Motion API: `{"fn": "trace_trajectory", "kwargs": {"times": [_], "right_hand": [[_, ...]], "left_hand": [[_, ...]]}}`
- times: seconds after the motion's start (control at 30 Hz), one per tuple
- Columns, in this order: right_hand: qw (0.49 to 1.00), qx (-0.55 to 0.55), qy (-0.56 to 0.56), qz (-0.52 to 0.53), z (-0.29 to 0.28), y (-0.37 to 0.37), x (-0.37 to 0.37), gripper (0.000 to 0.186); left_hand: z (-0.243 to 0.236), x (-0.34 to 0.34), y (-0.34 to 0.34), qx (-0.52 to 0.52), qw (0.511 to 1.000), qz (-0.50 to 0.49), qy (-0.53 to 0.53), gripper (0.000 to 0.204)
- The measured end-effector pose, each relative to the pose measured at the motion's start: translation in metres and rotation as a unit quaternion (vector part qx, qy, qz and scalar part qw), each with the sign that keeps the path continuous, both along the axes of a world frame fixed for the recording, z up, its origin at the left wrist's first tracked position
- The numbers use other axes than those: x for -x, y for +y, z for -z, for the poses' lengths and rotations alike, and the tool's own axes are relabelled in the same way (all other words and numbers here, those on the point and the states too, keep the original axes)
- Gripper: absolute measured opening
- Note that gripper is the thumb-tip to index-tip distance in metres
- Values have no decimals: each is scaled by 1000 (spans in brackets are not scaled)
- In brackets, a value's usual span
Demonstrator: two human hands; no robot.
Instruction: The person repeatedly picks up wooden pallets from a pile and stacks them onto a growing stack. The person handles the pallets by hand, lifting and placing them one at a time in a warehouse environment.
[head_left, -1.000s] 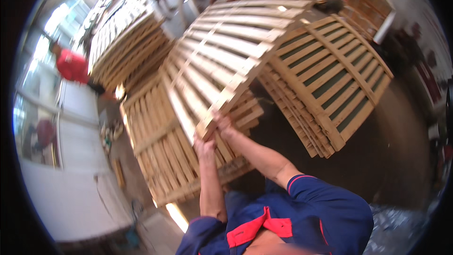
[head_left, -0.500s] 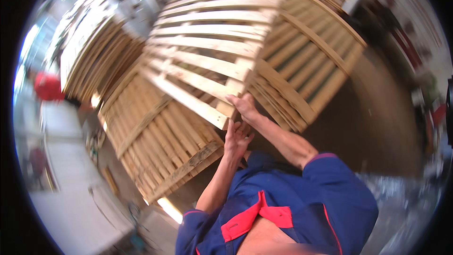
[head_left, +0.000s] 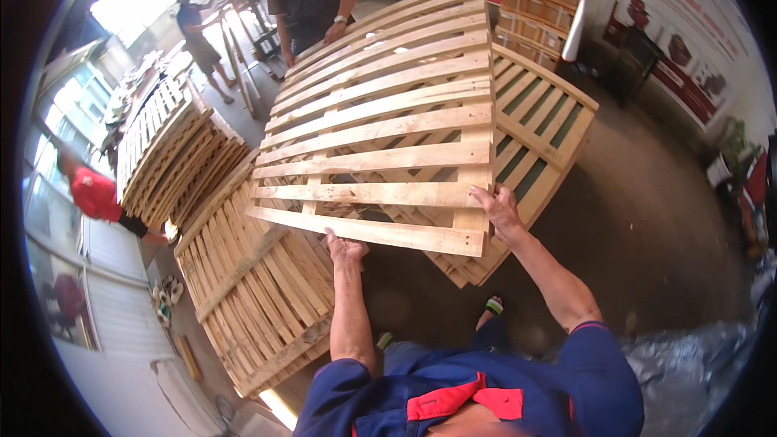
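Observation:
A large slatted wooden panel (head_left: pixel 372 158) of pale boards is held up in front of me, its near edge toward my body. At its right near corner, my right hand (head_left: pixel 500 210) grips the side edge, thumb over the top. My left hand (head_left: pixel 348 249) is at the near slat, left of its middle, with its fingers partly hidden by the wood. A co-worker in dark clothes (head_left: pixel 314 0) stands by the far edge, a hand (head_left: pixel 336 30) close to it. Partly beneath it lie another slatted panel stack (head_left: pixel 526 125) at right and a stack (head_left: pixel 259 275) at left.
A tall pile of slatted panels (head_left: pixel 182 154) stands at the far left, with a person in red (head_left: pixel 95 193) beside it. Stacked boxes (head_left: pixel 530 12) are at the back right. Shiny plastic sheeting (head_left: pixel 680 380) lies at the lower right.
My hands have moved apart: the left along the near slat, the right away to the right side edge. The panel has turned, its near edge now more level across the view.

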State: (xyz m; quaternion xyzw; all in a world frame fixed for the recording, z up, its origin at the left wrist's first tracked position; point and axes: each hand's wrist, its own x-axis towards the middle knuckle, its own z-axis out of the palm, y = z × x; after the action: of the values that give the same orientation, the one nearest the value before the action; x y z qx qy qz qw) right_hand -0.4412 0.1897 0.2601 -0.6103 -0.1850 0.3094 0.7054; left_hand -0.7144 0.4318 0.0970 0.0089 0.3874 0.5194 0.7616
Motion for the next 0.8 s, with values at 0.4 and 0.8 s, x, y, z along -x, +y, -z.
{"fn": "trace_trajectory", "kwargs": {"times": [0.4,0.8], "right_hand": [[997,62,32,-45,42,-11,-217,50],[904,355,-238,31,74,-17,-351,73]], "left_hand": [[-82,-143,-63,31,995,22,91,55],[-43,-278,-128,89,993,27,74,69]]}}
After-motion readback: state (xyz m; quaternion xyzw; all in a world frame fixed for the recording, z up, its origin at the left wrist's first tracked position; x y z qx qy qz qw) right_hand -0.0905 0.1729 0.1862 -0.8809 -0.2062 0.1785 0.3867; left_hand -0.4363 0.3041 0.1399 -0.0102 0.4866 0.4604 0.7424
